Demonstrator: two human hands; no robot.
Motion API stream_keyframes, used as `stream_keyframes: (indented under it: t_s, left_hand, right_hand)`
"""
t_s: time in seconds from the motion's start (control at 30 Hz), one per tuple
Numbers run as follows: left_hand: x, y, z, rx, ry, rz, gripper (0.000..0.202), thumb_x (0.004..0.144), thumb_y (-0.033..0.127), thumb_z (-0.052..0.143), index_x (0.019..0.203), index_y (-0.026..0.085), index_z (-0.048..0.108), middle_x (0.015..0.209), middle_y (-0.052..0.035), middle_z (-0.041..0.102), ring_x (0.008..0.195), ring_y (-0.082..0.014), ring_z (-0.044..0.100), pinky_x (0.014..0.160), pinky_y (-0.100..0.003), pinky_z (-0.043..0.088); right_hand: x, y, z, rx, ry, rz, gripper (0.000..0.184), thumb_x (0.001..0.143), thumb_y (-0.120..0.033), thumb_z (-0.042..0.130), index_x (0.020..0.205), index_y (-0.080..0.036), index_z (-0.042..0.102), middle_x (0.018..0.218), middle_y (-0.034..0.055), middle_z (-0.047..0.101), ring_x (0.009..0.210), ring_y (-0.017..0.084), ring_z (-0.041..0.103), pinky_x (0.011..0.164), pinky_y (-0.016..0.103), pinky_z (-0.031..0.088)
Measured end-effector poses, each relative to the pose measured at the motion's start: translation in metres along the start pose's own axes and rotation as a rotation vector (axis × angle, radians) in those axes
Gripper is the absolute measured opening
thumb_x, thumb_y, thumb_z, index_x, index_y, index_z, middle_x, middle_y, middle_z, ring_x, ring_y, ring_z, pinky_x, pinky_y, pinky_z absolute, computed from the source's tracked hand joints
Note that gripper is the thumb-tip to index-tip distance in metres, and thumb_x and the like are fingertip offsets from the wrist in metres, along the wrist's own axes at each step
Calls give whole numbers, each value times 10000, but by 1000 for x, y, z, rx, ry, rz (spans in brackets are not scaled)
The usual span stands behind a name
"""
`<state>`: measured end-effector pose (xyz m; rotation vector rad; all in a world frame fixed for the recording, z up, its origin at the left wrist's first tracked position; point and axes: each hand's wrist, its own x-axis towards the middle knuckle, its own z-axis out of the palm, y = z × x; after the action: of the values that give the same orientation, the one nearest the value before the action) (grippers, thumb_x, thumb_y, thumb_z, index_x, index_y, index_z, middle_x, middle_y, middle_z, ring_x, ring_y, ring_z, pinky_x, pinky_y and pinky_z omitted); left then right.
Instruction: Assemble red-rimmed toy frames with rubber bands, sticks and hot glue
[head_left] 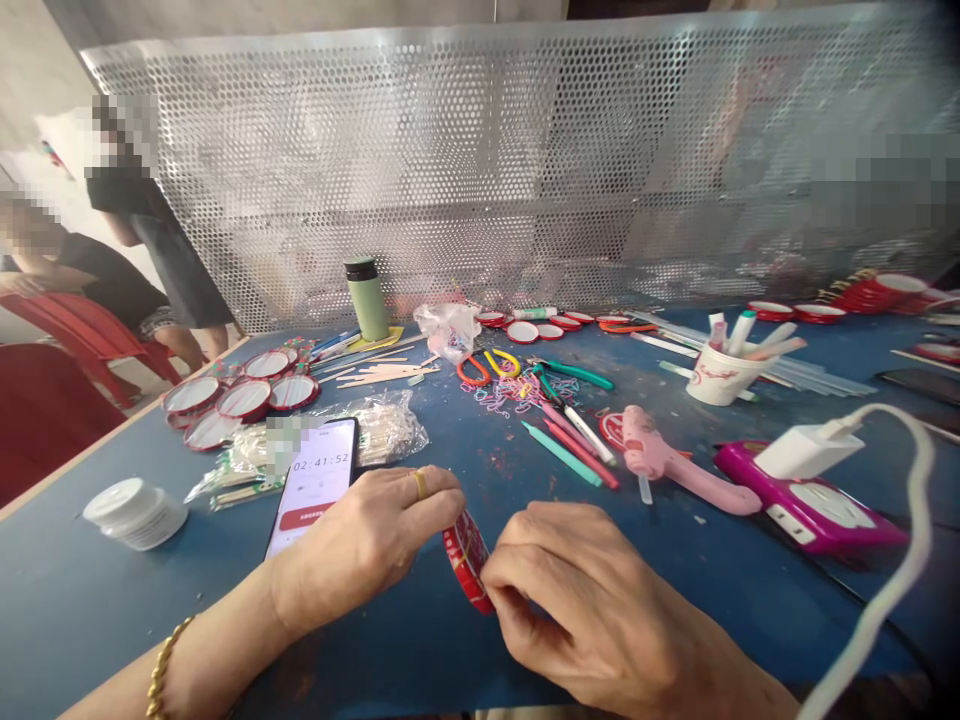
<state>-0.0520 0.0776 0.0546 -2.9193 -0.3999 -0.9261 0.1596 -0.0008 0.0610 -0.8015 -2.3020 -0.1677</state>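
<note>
A small red round disc [466,562] with a patterned edge is tilted up on its side above the blue table. My left hand [375,525], wearing a ring, is closed on its upper edge. At the disc's lower right edge, my right hand [592,600] has its fingers curled in a pinch against it. What else those fingertips may hold is hidden. Just left of my left hand lies a phone [322,470] showing a timer. Farther out lie a pink glue gun [675,465], teal and pink pens [562,455] and pliers [577,375].
Several red-rimmed discs [244,400] lie at the left. A white jar [136,513], a green bottle [367,300] and a paper cup [720,378] of markers stand around. A purple power strip [814,510] with a white cable is at right. A perforated metal panel [487,160] closes the back.
</note>
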Motion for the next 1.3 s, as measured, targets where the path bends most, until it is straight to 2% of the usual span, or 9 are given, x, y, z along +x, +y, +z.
stream_keyframes:
  t_s: [0.2, 0.33, 0.57, 0.8, 1.03, 1.17, 1.3]
  left_hand:
    - [-1, 0, -1, -14, -1, -3, 233, 944, 50, 377, 1034, 146, 570, 1018, -88, 671, 821, -145, 649, 704, -232, 518]
    - [-2, -1, 0, -25, 3, 0, 226, 945, 53, 384, 1027, 143, 573, 1004, -88, 670, 814, -143, 646, 698, -229, 515]
    - [-3, -2, 1, -13, 4, -7, 239, 939, 44, 373, 1017, 144, 575, 998, -89, 671, 793, -146, 643, 679, -238, 516]
    - [-1, 0, -1, -43, 22, -13, 217, 963, 78, 385, 1028, 142, 581, 999, -88, 676, 812, -133, 649, 700, -218, 520]
    - [0, 1, -3, -58, 24, -5, 212, 967, 81, 389, 1024, 139, 585, 993, -89, 679, 822, -126, 652, 720, -210, 525]
    - [1, 1, -3, -53, 32, -6, 217, 975, 98, 377, 1023, 141, 585, 981, -91, 679, 814, -124, 652, 717, -207, 523]
    - [1, 2, -3, -51, 30, -8, 218, 976, 102, 373, 1022, 141, 582, 960, -91, 674, 800, -125, 648, 707, -207, 519]
  right_hand:
    - [-4, 5, -2, 26, 13, 10, 139, 912, -52, 495, 872, -153, 581, 744, 15, 611, 684, 139, 547, 688, 295, 404]
    - [-7, 9, -2, 19, -62, 3, 144, 960, -82, 475, 986, -144, 601, 804, 32, 631, 720, 152, 556, 703, 309, 404]
    - [-2, 5, 0, -72, -85, -65, 156, 956, -79, 463, 942, -141, 605, 758, 18, 604, 666, 156, 525, 656, 320, 391]
    - [-2, 5, 3, -83, -31, -49, 140, 905, -72, 497, 827, -149, 585, 739, 17, 597, 695, 158, 546, 664, 316, 408]
    - [-4, 11, 1, -82, -40, -19, 153, 947, -67, 474, 897, -142, 598, 792, 33, 626, 746, 163, 576, 703, 323, 410]
    - [-4, 12, 1, -59, -93, -20, 212, 967, -74, 427, 857, -148, 592, 782, 29, 606, 697, 152, 545, 655, 313, 392]
    - [-3, 11, 3, -59, -108, -18, 229, 963, -57, 404, 922, -140, 614, 769, 26, 596, 666, 156, 521, 632, 317, 372]
